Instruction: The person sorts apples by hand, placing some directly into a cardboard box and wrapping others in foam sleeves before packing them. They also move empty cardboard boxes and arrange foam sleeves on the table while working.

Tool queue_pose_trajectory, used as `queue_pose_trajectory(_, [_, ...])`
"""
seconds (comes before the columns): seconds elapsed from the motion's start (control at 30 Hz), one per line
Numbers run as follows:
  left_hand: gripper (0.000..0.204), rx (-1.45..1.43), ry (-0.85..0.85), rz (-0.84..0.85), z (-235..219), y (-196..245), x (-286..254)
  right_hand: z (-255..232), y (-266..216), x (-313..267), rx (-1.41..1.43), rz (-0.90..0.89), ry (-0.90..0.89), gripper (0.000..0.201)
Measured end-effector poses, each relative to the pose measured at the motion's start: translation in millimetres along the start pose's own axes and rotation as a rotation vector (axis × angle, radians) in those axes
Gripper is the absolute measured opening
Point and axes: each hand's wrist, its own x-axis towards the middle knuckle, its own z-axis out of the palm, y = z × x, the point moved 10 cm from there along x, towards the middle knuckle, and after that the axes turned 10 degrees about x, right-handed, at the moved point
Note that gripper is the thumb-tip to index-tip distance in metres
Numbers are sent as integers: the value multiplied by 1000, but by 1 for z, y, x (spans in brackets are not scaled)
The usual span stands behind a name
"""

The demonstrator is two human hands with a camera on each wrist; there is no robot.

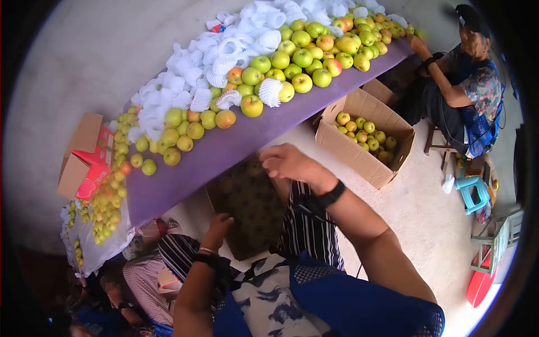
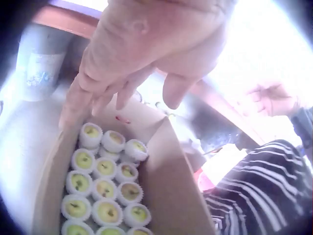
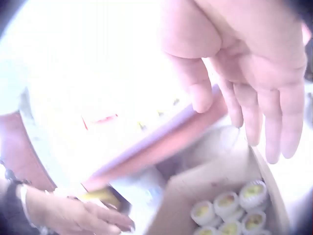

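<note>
A cardboard box [image 2: 168, 171] stands between the knees, below the purple table edge. Rows of yellow-green apples [image 2: 106, 211] fill it, each in a white foam net sleeve. My left hand [image 1: 219, 229] is over one side of this box, its fingers extended downward near the rim in the left wrist view, holding nothing. On the other side, my right hand [image 1: 295, 167] hangs above the box near the table edge. Its fingers [image 3: 268, 110] are loosely straight in the right wrist view, with nothing between them.
Loose apples [image 1: 303, 57] and a heap of white foam sleeves [image 1: 168, 92] cover much of the purple table [image 1: 224, 149]. A larger carton [image 1: 359, 160] of apples stands right. Another person [image 1: 471, 90] sits beyond it, beside a blue stool [image 1: 471, 194]. A red box [image 1: 92, 163] is at left.
</note>
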Motion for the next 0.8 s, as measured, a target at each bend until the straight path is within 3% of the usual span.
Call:
queue_pose_trajectory(0.03, [47,36,-11,39,5,11,-14,-19,-7,-16,111,-82,21,24])
queue_pose_trajectory(0.1, [46,30,-43,61,21,25,-32,-83,15,-40,46,-151,269,20])
queue_pose_trajectory(0.2, [44,-22,-124,17,57,-26,-33,-180,72,-68,-648,-114,636,22])
queue_pose_trajectory(0.27, [42,-30,-202,9,70,-34,-25,-234,135,-84,-712,217,713,34])
queue_pose_trajectory(0.33, [35,677,-319,566,86,19,-44,-259,157,-95,-851,234,805,37])
queue_pose_trajectory(0.37, [35,670,-347,596,89,30,-47,-273,159,-106,-988,234,868,41])
queue_pose_trajectory(0.4, [31,248,-372,446,80,36,-44,-285,174,-109,-926,368,865,51])
queue_pose_trajectory(0.47, [27,-172,-406,278,84,28,-27,-289,178,-109,-1002,453,870,61])
queue_pose_trajectory(0.5, [24,154,-323,295,88,10,-12,-288,175,-106,-1041,470,867,64])
queue_pose_trajectory(0.57, [22,478,-230,307,104,-19,9,-297,184,-95,-1033,534,807,66])
queue_pose_trajectory(0.63, [23,-610,-342,-396,140,-92,17,-310,212,-88,-1022,639,749,64])
queue_pose_trajectory(0.7, [25,-515,-344,-331,146,-109,23,-318,216,-77,-1069,685,702,59])
queue_pose_trajectory(0.73, [26,-464,-347,-299,147,-114,28,-327,237,-77,-974,800,650,68])
queue_pose_trajectory(0.77, [27,-412,-348,-266,145,-110,31,-334,257,-80,-875,914,599,77])
queue_pose_trajectory(0.8, [28,-181,-322,-161,127,-87,27,-341,265,-77,-868,918,596,77])
